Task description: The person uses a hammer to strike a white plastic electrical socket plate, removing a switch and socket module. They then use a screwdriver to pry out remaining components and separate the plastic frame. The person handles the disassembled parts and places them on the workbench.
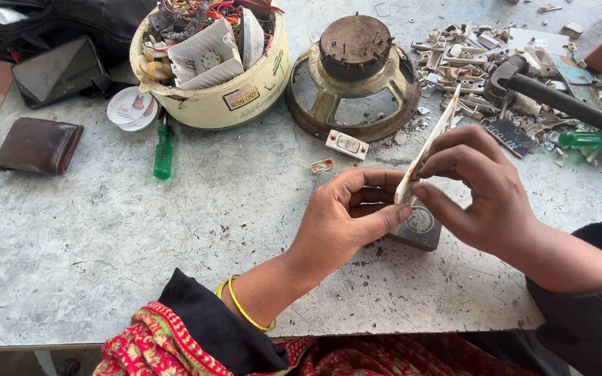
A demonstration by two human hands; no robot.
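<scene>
My left hand (346, 212) and my right hand (479, 191) both grip a thin white plastic plate (432, 139), held on edge and tilted above the grey table (141, 230). My left thumb and fingers pinch its lower end; my right fingers clasp it from the right side. Under the hands lies a dark square metal block (421, 228) with a round emblem. A small white switch (347, 144) and a tiny amber part (322, 166) lie on the table just beyond my left hand.
A cream tub (228, 97) of scrap parts stands at the back, beside a rusty speaker frame (353, 76). A heap of broken white parts (468, 59), a hammer (566, 101), green screwdrivers (164, 153), a brown wallet (38, 145), a phone (58, 69) lie around.
</scene>
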